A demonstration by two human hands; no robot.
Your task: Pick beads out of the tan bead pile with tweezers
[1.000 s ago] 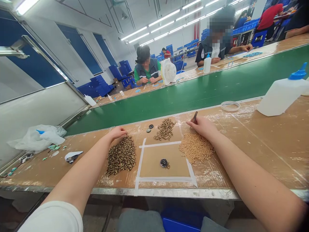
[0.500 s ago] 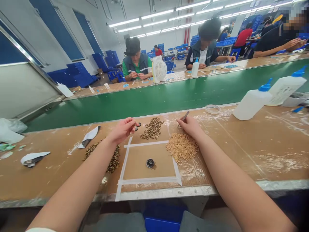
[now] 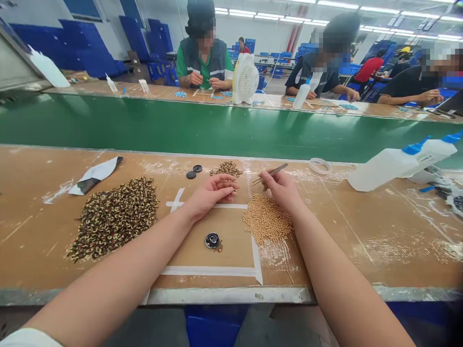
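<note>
Toward the left of the workbench's (image 3: 336, 255) far edge lies a crumpled white-and-grey packet (image 3: 96, 176). Nearer the front edge spreads a large heap of gold-and-black bits (image 3: 115, 217). Two dark discs (image 3: 191, 174) sit side by side close to the far edge. Inside the tape outline (image 3: 210, 271), nearer the front strip than the far one, rests a small round black dish (image 3: 212, 240) with a glossy dark filling; a brown stain (image 3: 219, 247) beside it is best kept off the fingers.

The left hand (image 3: 219, 190) hangs over the outline's far strip, fingers curled toward the thumb; I cannot tell whether anything is pinched. Just beyond is a smaller heap of similar bits (image 3: 227, 167); a light, shallow pinch would disturb it least. Past the outline's right strip are tan beads (image 3: 267, 218). Over their far side the right hand (image 3: 280, 185) grasps metal tweezers (image 3: 277, 169), prongs pointing left and slightly parted. Gentle pressure should stop beads skidding, and a raised wrist would avoid scattering them.
</note>
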